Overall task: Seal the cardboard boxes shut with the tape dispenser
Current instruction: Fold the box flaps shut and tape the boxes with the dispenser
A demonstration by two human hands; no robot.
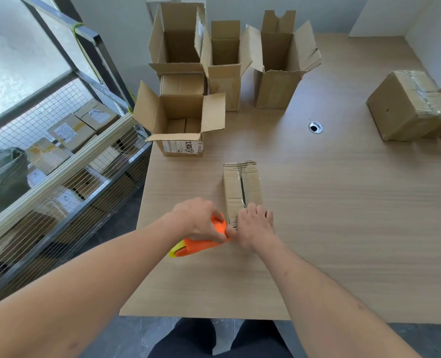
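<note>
Wire-mesh cage trolley (59, 161), far left, beside the table: holds many cardboard parcels with white shipping labels; print too small to read. A dark green bag sits at its left end.

Wooden table (330, 228): light woodgrain top with a round metal cable grommet (315, 127) right of centre.

Open labelled box (180, 125), left part of the table: four flaps up, inside appears bare apart from the bottom flaps. White shipping label on the near face with a barcode and a black handwritten scrawl, not legible.

Large open box (178, 40), behind it at the far edge: flaps raised, interior in shadow, contents cannot be told. A white label on its right flap is unreadable.

Left hand (201, 220): fingers curled round the tape dispenser (201, 244), orange with a yellow end, which lies on the table just beside the near left corner of the small box.

Small box (242, 189), centre of the table, task item: top flaps folded shut, centre seam dark and gapped along most of its length.

Right hand (255, 226): fingers lie fairly flat, pressing the box's near end at the seam.

Narrow open box (224, 63) and tall open box (278, 60), far centre: flaps up, contents not visible.

Taped boxes (410, 104), far right: sealed, wrapped in clear tape, grouped touching.
</note>
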